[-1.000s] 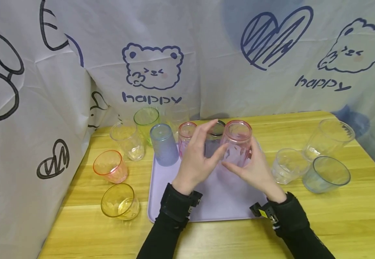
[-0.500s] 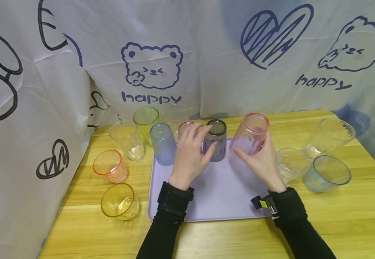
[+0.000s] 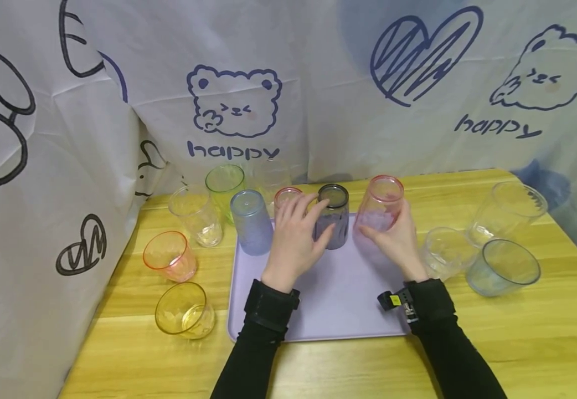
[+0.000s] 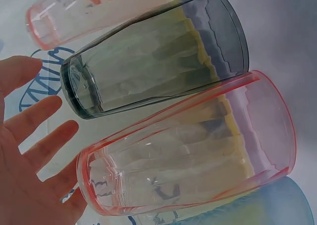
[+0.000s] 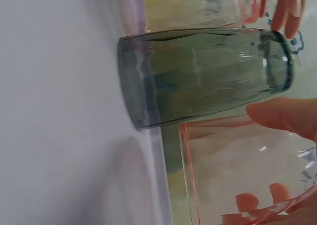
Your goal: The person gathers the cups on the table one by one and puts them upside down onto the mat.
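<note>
My right hand point(image 3: 397, 241) grips an upside-down pink tumbler point(image 3: 380, 205) at the back right of the lilac tray point(image 3: 343, 310). I cannot tell whether its rim touches the tray. In the right wrist view, fingers show through the pink wall. Beside it, a dark grey tumbler point(image 3: 335, 224) stands upside down on the tray. My left hand point(image 3: 292, 241) hovers with spread, loosely bent fingers, holding nothing, before the grey tumbler and another pink tumbler point(image 4: 183, 155). This second pink tumbler is mostly hidden in the head view. An inverted blue tumbler point(image 3: 252, 227) stands at the tray's left.
Left of the tray stand a yellow glass point(image 3: 184, 310), an orange-rimmed glass point(image 3: 171, 257), a clear glass point(image 3: 196, 216) and a green glass point(image 3: 225, 185). On the right are a blue-grey glass point(image 3: 501, 269) and clear glasses point(image 3: 440, 255). A printed cloth point(image 3: 328, 111) hangs behind.
My right hand has carried the pink tumbler rightward, away from the left hand, then slightly back toward the grey tumbler. My left hand has drawn a little left.
</note>
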`<state>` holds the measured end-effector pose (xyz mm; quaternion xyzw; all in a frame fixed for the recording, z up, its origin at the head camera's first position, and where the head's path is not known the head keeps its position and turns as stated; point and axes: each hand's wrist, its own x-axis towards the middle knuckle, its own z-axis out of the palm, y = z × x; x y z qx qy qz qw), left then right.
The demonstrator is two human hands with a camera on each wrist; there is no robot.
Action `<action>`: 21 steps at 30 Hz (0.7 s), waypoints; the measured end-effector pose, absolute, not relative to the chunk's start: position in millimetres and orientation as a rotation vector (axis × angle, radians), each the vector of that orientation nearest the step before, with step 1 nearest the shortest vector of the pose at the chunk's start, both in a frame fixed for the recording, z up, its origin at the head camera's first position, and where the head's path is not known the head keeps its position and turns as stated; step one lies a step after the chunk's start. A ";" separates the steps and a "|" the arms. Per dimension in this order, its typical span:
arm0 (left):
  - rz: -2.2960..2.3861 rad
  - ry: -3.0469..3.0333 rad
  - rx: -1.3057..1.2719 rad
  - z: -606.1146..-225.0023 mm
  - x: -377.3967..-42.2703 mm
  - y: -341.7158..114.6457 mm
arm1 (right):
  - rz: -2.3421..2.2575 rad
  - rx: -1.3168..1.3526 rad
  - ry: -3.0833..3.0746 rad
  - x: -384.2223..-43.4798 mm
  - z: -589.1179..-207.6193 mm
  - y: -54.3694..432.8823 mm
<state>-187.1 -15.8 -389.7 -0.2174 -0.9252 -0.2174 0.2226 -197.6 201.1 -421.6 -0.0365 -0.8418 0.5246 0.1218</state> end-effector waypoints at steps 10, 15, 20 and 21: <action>-0.573 -2.587 -0.579 -390.2 -186.7 -15.4 | 1.519 -0.120 -2.576 -204.6 -431.5 199.9; -0.559 -2.590 -0.574 -390.2 -186.4 -14.8 | 1.525 -0.065 -2.603 -207.6 -435.5 198.0; -0.549 -2.594 -0.572 -390.2 -186.7 -14.9 | 1.533 -0.076 -2.637 -209.4 -439.7 197.3; -0.549 -2.595 -0.572 -390.3 -186.9 -15.0 | 1.531 -0.091 -2.646 -209.5 -439.9 197.7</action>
